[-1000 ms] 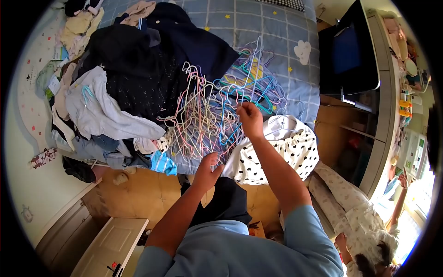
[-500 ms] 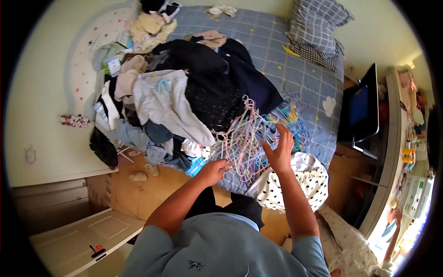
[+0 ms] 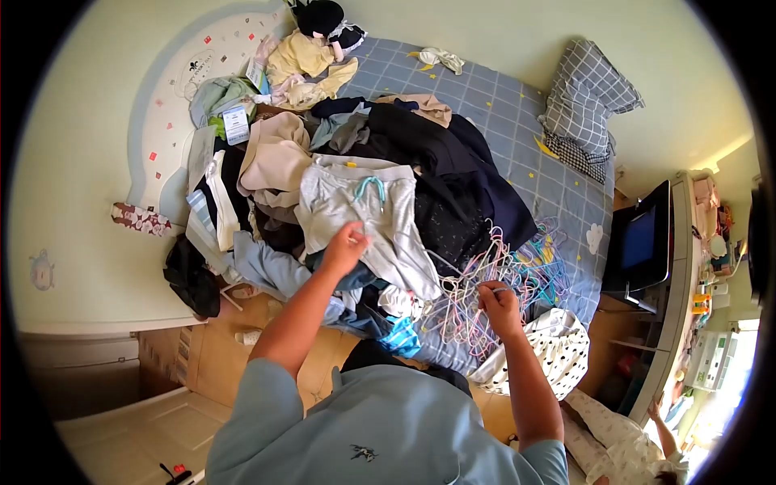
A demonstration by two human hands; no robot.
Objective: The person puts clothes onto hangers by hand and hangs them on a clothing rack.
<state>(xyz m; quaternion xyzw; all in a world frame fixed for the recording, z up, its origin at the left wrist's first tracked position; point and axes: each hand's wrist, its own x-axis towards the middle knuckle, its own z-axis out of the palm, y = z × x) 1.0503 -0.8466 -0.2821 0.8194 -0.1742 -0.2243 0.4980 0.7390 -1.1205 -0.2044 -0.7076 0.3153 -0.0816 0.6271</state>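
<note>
My left hand [image 3: 346, 247] is over the light grey drawstring trousers [image 3: 386, 194], its fingers slightly bent and apart; whether they touch the cloth is hard to see. The trousers lie on top of the clothes heap, with a turquoise drawstring [image 3: 370, 188] at the waist. My right hand [image 3: 499, 310] is closed around a thin clothes hanger [image 3: 499, 289], most of it hidden by the fingers or lost among others. Beneath and beyond that hand is a tangled pile of coloured hangers [image 3: 477, 323] on the bed's near edge.
Dark garments [image 3: 428, 153] and a beige garment [image 3: 279, 153] are heaped on the bed [image 3: 493, 89]. A heart-print white cloth [image 3: 558, 352] lies right of the hangers. A monitor [image 3: 643, 238] stands at the right. Another person [image 3: 622, 436] is at lower right.
My left hand has left the hangers and moved left to the grey trousers. My right hand, earlier spread above the pile, has closed on a hanger. The view has shifted.
</note>
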